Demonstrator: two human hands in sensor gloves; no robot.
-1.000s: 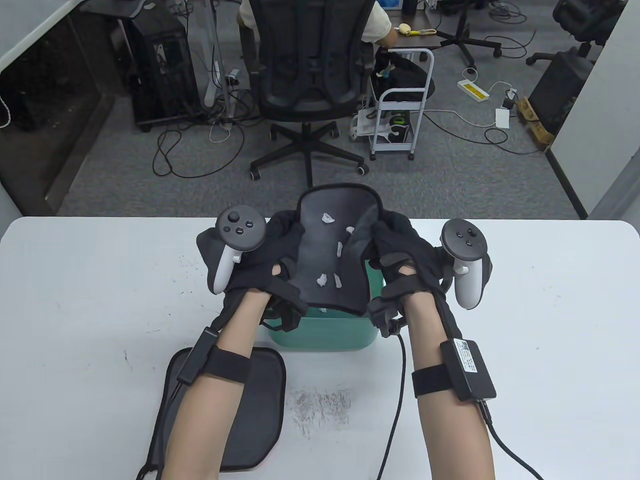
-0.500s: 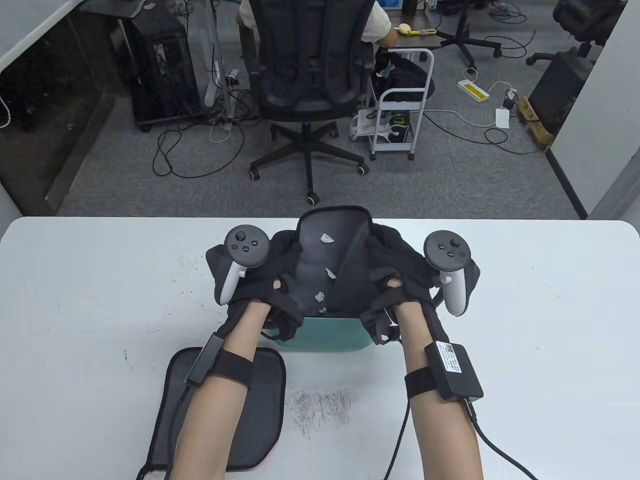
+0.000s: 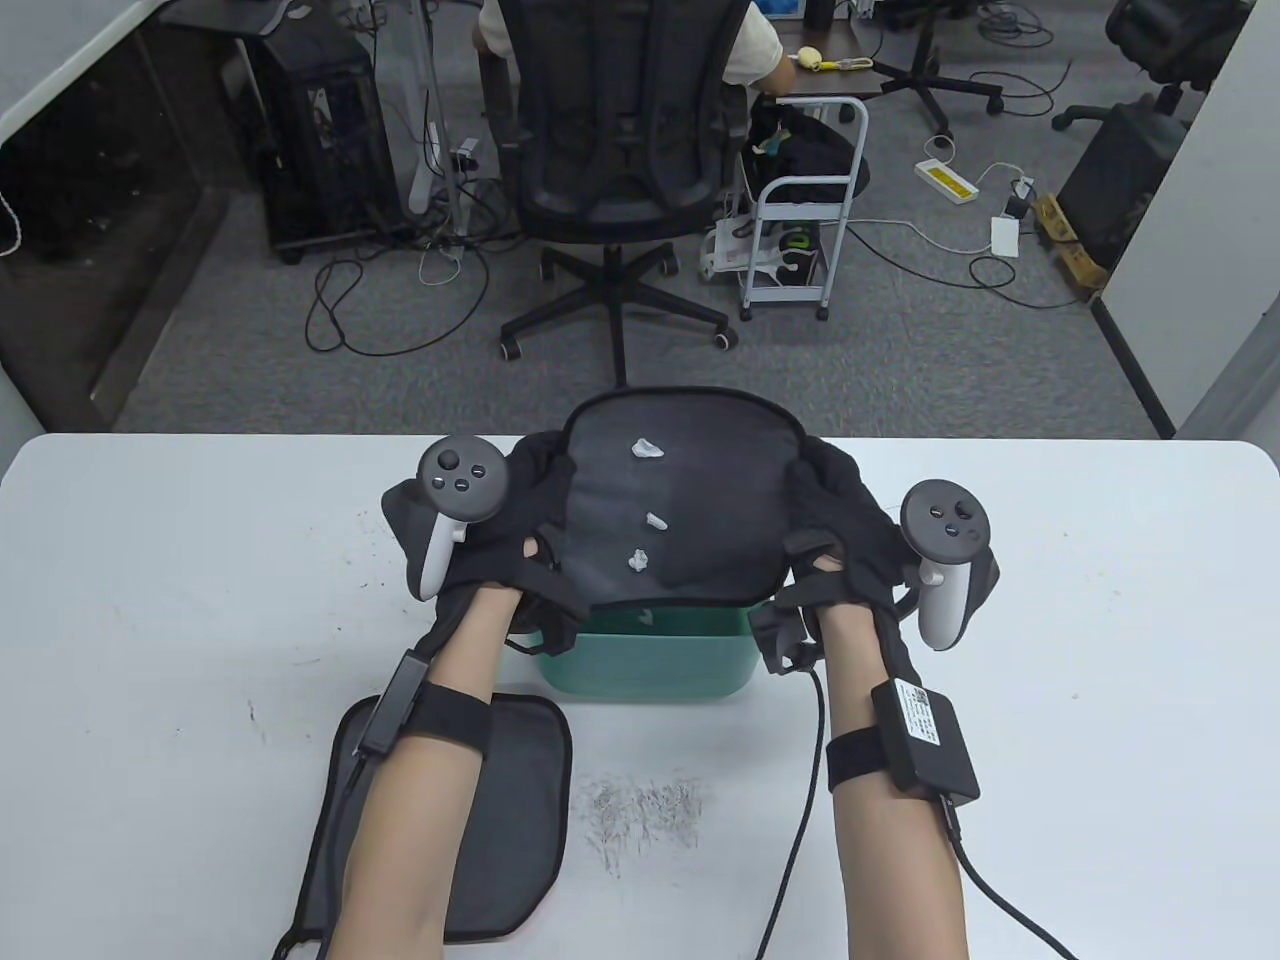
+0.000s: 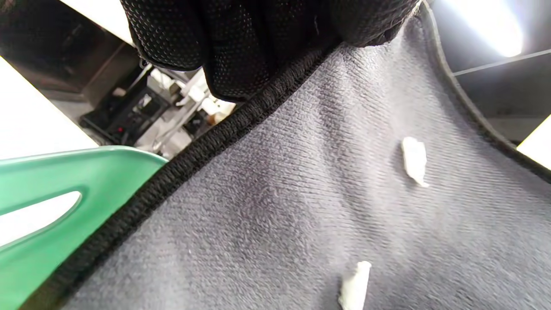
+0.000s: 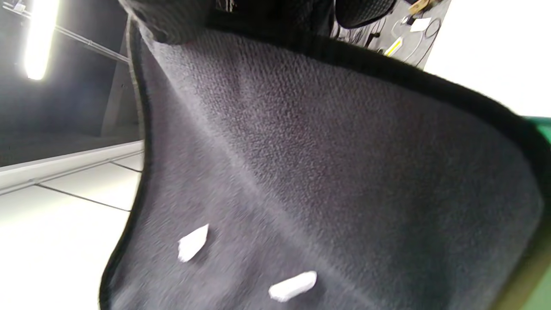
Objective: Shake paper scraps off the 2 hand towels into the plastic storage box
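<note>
The table point(image 3: 1100, 620) carries one green plastic storage box point(image 3: 645, 668) and, nearer the person, one flat second towel point(image 3: 520, 800). Above the box, the left hand point(image 3: 520, 545) and right hand point(image 3: 835, 545) each grasp a side edge of the held towel point(image 3: 680, 510). Since a moment ago the towel has been pulled from a narrow trough to a wide, taut sheet; scraps on it have dropped from six to three paper scraps point(image 3: 648, 447), so shaking appears effective but unfinished.
</note>
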